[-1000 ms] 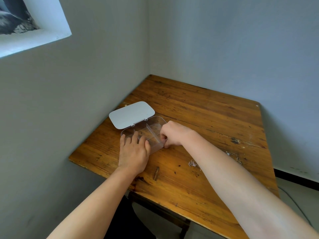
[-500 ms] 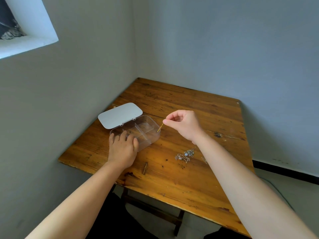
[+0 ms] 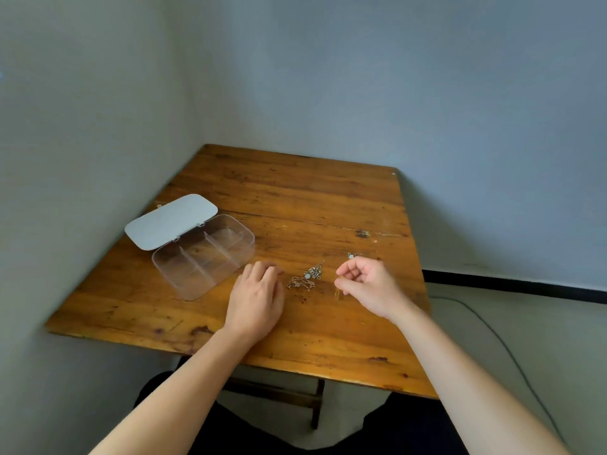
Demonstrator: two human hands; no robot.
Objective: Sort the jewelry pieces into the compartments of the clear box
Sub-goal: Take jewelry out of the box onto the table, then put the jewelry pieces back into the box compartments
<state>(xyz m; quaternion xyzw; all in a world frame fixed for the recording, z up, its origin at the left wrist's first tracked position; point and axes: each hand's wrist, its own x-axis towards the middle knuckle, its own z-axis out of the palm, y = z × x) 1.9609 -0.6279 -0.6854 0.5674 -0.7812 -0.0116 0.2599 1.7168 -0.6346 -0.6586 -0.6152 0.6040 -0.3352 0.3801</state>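
Observation:
The clear box (image 3: 197, 284) lies open at the table's left, its white lid (image 3: 170, 221) folded back; its compartments look bare. A small heap of silver and gold chains (image 3: 307, 278) rests on the wood right of the box. My left hand (image 3: 258, 298) lies palm down between box and heap, fingers apart, holding nothing. My right hand (image 3: 369, 285) hovers just right of the heap, thumb and forefinger pinched on a thin gold chain (image 3: 338, 290) that dangles to the table. Another small silver piece (image 3: 351, 256) peeks out behind my right hand.
The wooden table (image 3: 295, 198) sits in a corner, with walls close on the left and behind. Its right edge drops to the floor, where a thin cable (image 3: 486, 326) runs. A dark knot (image 3: 363, 234) marks the wood behind the jewelry.
My left hand left the box and slid right, next to the heap. My right hand carried the thin gold piece from the box over to the right side of the heap. The camera turned right.

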